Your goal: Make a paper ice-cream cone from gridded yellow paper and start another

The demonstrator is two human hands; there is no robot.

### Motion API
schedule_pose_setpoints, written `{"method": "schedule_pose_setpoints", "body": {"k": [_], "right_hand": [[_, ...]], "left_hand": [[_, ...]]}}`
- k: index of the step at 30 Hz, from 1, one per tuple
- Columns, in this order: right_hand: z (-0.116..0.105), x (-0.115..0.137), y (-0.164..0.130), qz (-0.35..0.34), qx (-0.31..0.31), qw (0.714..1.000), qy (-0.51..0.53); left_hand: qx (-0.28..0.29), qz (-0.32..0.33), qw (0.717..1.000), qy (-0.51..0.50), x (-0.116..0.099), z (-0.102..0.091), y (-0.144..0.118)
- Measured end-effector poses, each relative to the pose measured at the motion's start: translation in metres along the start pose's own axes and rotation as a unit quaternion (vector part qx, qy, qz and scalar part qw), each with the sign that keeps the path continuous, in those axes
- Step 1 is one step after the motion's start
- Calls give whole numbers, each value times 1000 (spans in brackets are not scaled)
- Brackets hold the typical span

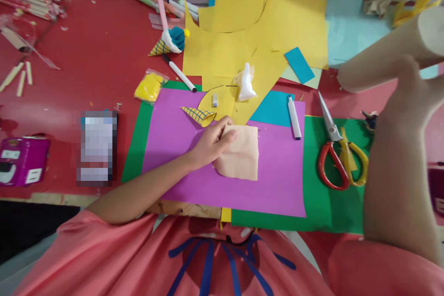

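Note:
My left hand (217, 141) pinches the upper left edge of a folded square of beige tissue paper (241, 159) over a purple sheet (277, 180). At the far right, my right hand (412, 85) is against a thick beige tissue roll (378, 62); its fingers are partly hidden and blurred. Just above my left hand lies a small yellow paper cone (199, 115) with a drawn grid. A white clay lump in clear wrap (246, 85) and a small whitish piece (215, 100) rest on yellow paper (236, 55). A white marker (294, 118) lies right of the tissue paper.
Scissors (335, 148) with red and yellow handles lie on green paper (333, 212). A paper ice-cream cone (171, 40), a bag of yellow clay (151, 86) and another marker (180, 73) are at upper left. Left are a blurred-out phone (97, 148) and a purple box (24, 159).

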State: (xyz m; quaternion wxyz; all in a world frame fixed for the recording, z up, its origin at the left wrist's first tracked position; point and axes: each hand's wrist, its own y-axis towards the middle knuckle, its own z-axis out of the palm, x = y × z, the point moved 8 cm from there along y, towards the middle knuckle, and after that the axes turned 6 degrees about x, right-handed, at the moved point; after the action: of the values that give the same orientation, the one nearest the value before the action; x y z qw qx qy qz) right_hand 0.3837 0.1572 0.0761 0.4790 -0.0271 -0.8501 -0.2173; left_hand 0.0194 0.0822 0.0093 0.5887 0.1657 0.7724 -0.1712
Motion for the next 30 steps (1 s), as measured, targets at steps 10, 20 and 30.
{"method": "schedule_pose_setpoints", "body": {"k": [10, 20, 30], "right_hand": [[144, 81, -169, 224, 428, 808, 338], [181, 77, -203, 409, 407, 684, 446], [143, 65, -182, 351, 274, 816, 369]], "left_hand": [[74, 19, 986, -147, -5, 3, -4], [-5, -30, 986, -163, -7, -21, 2], [97, -74, 988, -93, -30, -18, -5]]}}
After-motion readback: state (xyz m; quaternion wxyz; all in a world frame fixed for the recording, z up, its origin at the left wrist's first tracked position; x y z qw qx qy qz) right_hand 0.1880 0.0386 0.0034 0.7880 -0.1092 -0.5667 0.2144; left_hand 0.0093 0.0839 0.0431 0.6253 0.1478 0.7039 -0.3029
